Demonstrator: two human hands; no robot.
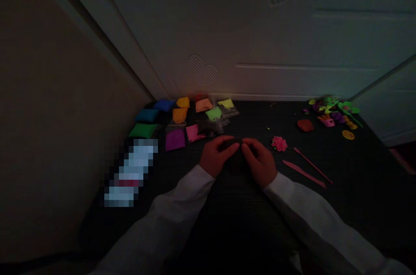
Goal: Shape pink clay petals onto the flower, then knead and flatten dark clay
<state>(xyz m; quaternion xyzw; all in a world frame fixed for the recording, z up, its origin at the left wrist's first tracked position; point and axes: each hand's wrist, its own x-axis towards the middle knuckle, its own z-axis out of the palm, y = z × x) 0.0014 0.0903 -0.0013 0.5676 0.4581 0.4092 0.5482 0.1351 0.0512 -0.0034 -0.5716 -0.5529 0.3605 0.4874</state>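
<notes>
My left hand (217, 154) and my right hand (260, 158) meet over the middle of the dark table. Thumbs and fingers of both are closed on a dark, roughly rectangular piece (237, 163). In this dim light it almost blends into the tabletop, and I cannot tell its kind. A pink ruffled flower (279, 143) lies just right of my right hand. Beyond it are a pink modelling knife (303, 174) and a thin pink stick tool (312, 165). Left of my left hand sit a pink clay packet (192, 133) and a purple clay packet (175, 139).
More coloured clay packets, among them green (143, 130) and orange (180, 115), line the table's back left. A pixelated bright screen (131, 173) lies at left. Small colourful clay pieces (338, 110) cluster at back right, near a reddish-brown lump (305, 125). A white panel (276, 41) rises behind.
</notes>
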